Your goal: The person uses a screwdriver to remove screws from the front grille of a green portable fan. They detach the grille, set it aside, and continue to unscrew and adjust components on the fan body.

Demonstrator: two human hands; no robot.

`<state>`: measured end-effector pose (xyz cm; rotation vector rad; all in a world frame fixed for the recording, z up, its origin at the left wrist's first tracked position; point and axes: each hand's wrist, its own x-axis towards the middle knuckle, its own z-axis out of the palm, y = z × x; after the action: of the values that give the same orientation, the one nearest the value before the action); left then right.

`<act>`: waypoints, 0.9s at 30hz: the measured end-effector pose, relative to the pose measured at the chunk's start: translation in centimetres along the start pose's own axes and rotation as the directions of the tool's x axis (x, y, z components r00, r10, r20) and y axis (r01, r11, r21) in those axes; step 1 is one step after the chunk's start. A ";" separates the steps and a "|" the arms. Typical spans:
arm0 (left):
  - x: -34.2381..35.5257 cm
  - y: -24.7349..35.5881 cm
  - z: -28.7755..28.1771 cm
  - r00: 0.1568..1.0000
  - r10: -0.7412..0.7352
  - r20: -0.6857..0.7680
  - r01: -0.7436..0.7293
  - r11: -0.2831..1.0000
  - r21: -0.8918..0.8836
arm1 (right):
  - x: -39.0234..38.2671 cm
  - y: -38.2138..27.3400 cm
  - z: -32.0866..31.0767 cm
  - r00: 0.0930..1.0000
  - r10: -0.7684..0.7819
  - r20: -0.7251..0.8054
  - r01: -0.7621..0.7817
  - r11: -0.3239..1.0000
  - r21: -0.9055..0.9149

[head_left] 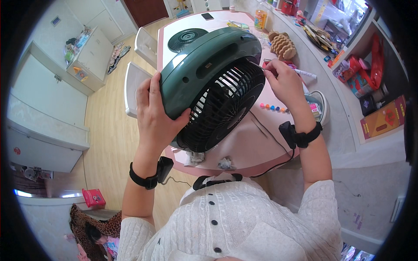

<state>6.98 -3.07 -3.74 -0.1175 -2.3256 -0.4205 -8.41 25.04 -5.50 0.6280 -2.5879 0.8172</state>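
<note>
A tabletop fan with a dark green rounded housing (209,48) and a black slatted cage (224,113) is tilted up on its side over the table. My left hand (154,106) grips the left end of the housing, its thumb against the cage side and its fingers over the green shell. At the right rim of the cage is my right hand (282,80), thumb and finger pinched together. A thin rod seems to reach from that pinch to the seam; it is too small to name. Behind the fan a round dark green grille (187,40) lies flat on the table.
The pink-edged white table (257,148) bears a phone (207,16), a brown wavy object (283,45), colourful beads (274,108) and crumpled plastic (226,163). An orange bottle (260,19) stands behind. White chairs (135,87) flank the left edge; another person (104,241) is lower left.
</note>
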 end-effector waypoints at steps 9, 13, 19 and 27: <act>0.0 -0.1 0.1 1.000 0.010 -0.001 -0.010 1.000 -0.001 | 0.1 -0.5 0.1 0.999 -0.038 -0.036 0.037 0.999 -0.022; 0.0 -0.1 0.1 1.000 0.010 0.000 -0.010 1.000 0.005 | -0.1 -0.7 0.4 0.987 -0.139 -0.080 0.131 0.986 -0.101; 0.0 -0.1 0.0 1.000 -0.006 0.009 0.006 1.000 -0.006 | 0.2 -0.6 0.2 0.998 -0.063 -0.013 0.063 0.997 -0.039; -0.1 -0.5 0.0 1.000 -0.003 0.010 0.003 1.000 -0.005 | 0.3 -2.0 -0.3 0.990 -0.137 0.034 0.141 0.927 -0.348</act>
<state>6.91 -3.50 -3.92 -0.1190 -2.3346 -0.4275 -7.61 23.64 -4.25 0.6943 -2.5700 0.2952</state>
